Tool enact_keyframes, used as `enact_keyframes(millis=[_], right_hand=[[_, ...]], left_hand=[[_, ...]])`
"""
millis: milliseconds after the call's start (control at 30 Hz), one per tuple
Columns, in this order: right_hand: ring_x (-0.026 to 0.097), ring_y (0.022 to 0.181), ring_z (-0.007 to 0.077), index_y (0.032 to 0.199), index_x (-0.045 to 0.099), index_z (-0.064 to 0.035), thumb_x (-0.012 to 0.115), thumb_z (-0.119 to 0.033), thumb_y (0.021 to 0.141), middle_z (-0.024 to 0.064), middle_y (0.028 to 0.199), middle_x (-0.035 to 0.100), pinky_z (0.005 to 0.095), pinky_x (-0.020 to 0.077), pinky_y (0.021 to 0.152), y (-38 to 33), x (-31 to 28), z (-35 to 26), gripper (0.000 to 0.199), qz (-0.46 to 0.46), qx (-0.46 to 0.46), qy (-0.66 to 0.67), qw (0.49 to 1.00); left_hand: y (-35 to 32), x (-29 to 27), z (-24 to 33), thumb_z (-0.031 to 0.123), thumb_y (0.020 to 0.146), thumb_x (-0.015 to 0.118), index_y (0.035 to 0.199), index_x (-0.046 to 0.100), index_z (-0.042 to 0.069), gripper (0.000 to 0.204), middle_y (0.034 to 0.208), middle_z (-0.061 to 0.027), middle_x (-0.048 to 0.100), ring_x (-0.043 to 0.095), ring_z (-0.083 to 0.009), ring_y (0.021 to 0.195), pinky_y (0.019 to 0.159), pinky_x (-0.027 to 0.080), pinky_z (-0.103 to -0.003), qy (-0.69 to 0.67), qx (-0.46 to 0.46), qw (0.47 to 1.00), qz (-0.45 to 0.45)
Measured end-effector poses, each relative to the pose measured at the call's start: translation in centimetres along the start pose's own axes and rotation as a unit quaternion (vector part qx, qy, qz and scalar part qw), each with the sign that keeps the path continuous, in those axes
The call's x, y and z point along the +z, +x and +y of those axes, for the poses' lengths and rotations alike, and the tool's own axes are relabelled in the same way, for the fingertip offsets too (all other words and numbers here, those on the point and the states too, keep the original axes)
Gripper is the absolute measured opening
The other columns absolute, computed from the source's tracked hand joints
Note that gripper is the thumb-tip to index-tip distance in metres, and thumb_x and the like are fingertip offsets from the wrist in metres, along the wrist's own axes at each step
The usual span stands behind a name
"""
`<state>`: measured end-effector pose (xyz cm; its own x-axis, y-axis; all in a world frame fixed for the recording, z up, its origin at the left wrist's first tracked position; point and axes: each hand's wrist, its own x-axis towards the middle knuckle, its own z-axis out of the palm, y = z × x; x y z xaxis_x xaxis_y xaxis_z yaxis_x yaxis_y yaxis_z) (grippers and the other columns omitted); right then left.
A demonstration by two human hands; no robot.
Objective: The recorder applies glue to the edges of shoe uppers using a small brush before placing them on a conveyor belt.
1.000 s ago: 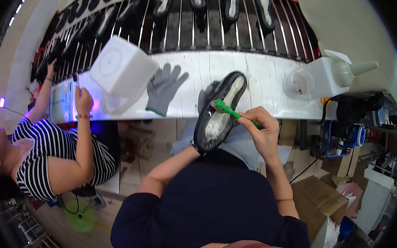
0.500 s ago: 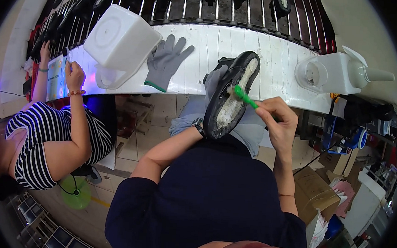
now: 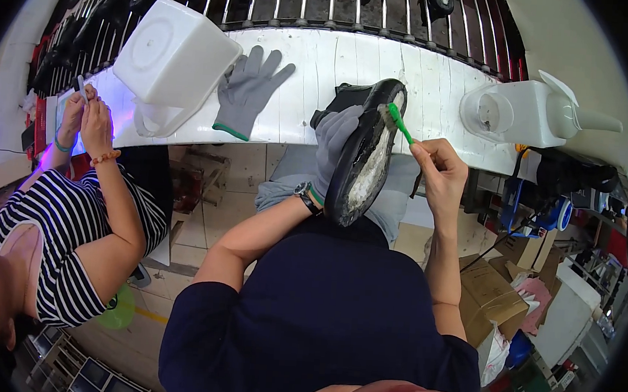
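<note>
A black shoe (image 3: 356,171) is tilted on its side over the near edge of the white bench, its underside turned up and to the right. A rough whitish strip runs along that underside. My left hand (image 3: 337,141), in a grey glove with a watch at the wrist, grips the shoe's upper from the left. Bare fingers of my right hand (image 3: 443,174) pinch a small green brush (image 3: 402,124). Its head touches the shoe's underside toward the far end, at the whitish strip's edge. Part of the upper is hidden behind my glove.
On the white bench (image 3: 323,65) lie a spare grey glove (image 3: 252,93) and a large white plastic container (image 3: 171,58). To the right stands another white container (image 3: 520,112) with a cut opening. Beyond runs a metal roller rack (image 3: 331,4) bearing black shoes. A co-worker in stripes (image 3: 83,216) sits at left.
The brush has moved along the underside toward the shoe's far end. The shoe has turned slightly, showing more of my gloved left hand. The co-worker's hands have come together.
</note>
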<state>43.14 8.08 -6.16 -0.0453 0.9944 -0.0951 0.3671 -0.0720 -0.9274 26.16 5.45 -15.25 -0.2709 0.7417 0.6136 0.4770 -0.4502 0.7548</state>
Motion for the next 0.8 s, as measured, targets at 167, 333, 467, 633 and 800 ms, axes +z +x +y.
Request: enact_keyframes(millis=[167, 333, 467, 633, 800], right_hand=[[0.030, 0.050, 0.0024, 0.083, 0.070, 0.0000, 0.074, -0.015, 0.085, -0.0060, 0.053, 0.042, 0.0244, 0.0202, 0.044, 3.8, -0.5, 2.7, 0.016, 0.008, 0.014, -0.044, 0.999], [0.031, 0.051, 0.0031, 0.083, 0.071, -0.0001, 0.073, -0.018, 0.085, -0.0042, 0.055, 0.045, 0.0246, 0.0218, 0.045, 5.6, -1.2, 2.5, 0.018, 0.034, -0.009, -0.112, 0.993], [0.036, 0.053, 0.0017, 0.084, 0.072, 0.0000, 0.073, -0.013, 0.084, -0.0019, 0.063, 0.057, 0.0220, 0.0254, 0.046, 2.5, -2.0, -0.6, 0.014, -0.073, -0.013, -0.033, 0.997], [0.031, 0.052, 0.0011, 0.082, 0.072, 0.0005, 0.074, -0.017, 0.084, -0.0062, 0.056, 0.047, 0.0228, 0.0203, 0.045, 4.1, -2.1, 0.4, 0.017, -0.074, 0.021, -0.056, 0.995], [0.028, 0.050, 0.0016, 0.083, 0.072, -0.0004, 0.074, -0.019, 0.084, -0.0083, 0.053, 0.039, 0.0241, 0.0176, 0.045, 6.8, -1.6, 2.7, 0.018, 0.030, 0.031, -0.079, 0.996]], left_hand=[[0.5, -0.1, -0.1, 0.009, 0.075, 0.076, 0.132, 0.040, 0.005, 0.068, 0.125, -0.0151, 0.055, 0.056, -0.0297, 0.112, 0.097, 0.041, -0.044, 0.024, 0.041, 0.999, 0.015], [1.3, -0.1, 0.2, 0.009, 0.075, 0.076, 0.131, 0.041, 0.005, 0.066, 0.125, -0.0149, 0.055, 0.056, -0.0292, 0.113, 0.096, 0.041, -0.044, 0.027, 0.054, 0.998, 0.016], [0.9, -0.2, -0.3, 0.008, 0.075, 0.076, 0.131, 0.041, 0.006, 0.066, 0.125, -0.0150, 0.055, 0.056, -0.0290, 0.113, 0.096, 0.041, -0.044, 0.035, 0.043, 0.998, 0.014], [1.2, -0.5, 0.2, 0.011, 0.074, 0.078, 0.135, 0.036, 0.004, 0.074, 0.125, -0.0161, 0.055, 0.055, -0.0298, 0.112, 0.097, 0.040, -0.047, 0.029, 0.008, 1.000, -0.002], [1.3, -0.5, 1.2, 0.019, 0.073, 0.081, 0.139, 0.029, 0.001, 0.086, 0.130, -0.0178, 0.050, 0.053, -0.0316, 0.117, 0.105, 0.034, -0.051, -0.002, 0.009, 0.999, -0.034]])
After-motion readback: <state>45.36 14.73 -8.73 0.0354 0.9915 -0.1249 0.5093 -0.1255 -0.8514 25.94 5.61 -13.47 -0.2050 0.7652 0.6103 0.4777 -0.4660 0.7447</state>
